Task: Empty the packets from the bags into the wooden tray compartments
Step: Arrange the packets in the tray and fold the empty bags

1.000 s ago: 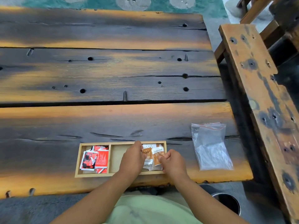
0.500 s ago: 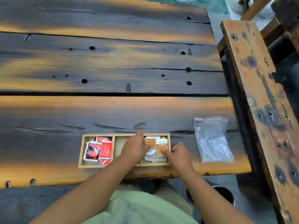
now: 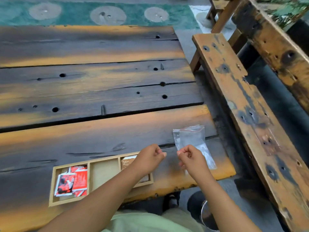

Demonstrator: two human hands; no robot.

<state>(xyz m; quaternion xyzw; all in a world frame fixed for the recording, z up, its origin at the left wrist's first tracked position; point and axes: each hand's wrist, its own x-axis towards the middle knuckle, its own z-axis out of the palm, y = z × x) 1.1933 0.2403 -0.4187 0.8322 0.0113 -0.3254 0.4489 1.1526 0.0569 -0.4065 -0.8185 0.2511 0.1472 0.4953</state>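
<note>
A wooden tray (image 3: 52, 186) with three compartments lies near the table's front edge. Its left compartment holds red, white and black packets (image 3: 71, 180). The middle compartment shows bare wood. The right one holds brown and white packets (image 3: 127, 162), mostly hidden by my left forearm. My left hand (image 3: 149, 156) hovers past the tray's right end with its fingers curled, holding nothing. My right hand (image 3: 190, 158) is beside it, also curled and holding nothing, in front of the clear plastic bags (image 3: 192, 139) lying on the table.
The dark plank table (image 3: 100, 91) stretches away in front. A worn wooden bench (image 3: 242, 104) runs along the right side. A metal bucket (image 3: 206, 216) stands on the floor below the table's front edge. A green patterned rug (image 3: 75, 14) lies beyond the table.
Both hands have left the tray's right compartment and risen to the right of it, letting go of the brown packets. The camera view has shifted left and up.
</note>
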